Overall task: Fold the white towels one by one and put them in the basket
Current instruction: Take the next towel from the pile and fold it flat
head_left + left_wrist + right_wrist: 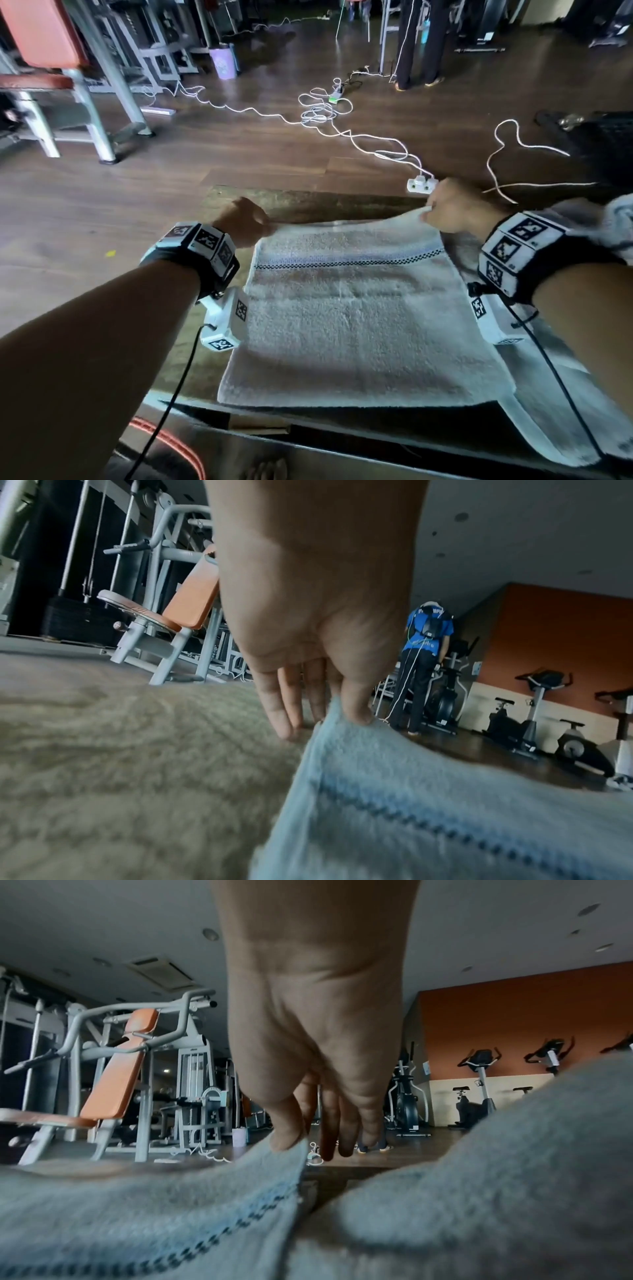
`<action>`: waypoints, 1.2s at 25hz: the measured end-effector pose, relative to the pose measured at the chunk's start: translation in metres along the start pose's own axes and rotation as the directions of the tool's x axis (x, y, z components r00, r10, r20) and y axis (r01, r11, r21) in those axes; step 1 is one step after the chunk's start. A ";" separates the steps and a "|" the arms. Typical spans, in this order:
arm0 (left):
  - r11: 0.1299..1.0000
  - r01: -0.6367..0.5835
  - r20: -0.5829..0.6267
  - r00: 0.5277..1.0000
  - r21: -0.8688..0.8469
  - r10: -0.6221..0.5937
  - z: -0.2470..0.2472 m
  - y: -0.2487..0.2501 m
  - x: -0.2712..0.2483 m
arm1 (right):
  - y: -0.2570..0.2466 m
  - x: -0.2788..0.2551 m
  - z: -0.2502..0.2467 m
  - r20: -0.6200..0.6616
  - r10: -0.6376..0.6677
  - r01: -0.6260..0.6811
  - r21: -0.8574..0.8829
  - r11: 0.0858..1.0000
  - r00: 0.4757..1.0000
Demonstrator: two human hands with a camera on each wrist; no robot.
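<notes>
Both hands, left (244,219) and right (452,205), pinch the far corners of the towel (356,308) spread mid-frame on the tabletop (308,202); another towel (548,394) lies lower right, cables (322,113) above.

A gym: weight machines (137,1069) and exercise bikes (479,1085).

My second towel (561,394) runs off the right edge; in both wrist views the near towel (428,818) is blurred.
</notes>
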State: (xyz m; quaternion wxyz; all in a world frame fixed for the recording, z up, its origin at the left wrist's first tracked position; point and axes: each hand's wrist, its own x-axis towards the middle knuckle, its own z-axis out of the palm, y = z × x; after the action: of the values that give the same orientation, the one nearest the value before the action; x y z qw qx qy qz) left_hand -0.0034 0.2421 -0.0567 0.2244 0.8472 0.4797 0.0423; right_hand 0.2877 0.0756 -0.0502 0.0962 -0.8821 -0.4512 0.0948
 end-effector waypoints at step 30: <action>0.681 -0.695 -0.302 0.716 -0.228 0.629 0.031 0.108 -0.203 | -0.029 -0.246 -0.005 -0.393 -0.382 0.534 0.432 0.727 0.837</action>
State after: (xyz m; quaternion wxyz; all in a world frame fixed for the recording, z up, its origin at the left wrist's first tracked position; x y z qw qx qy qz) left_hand -0.0178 0.0150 -0.0098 0.2811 0.9052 0.1448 0.2838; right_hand 0.1252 -0.1083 -0.0185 0.4157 -0.6850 -0.5950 0.0630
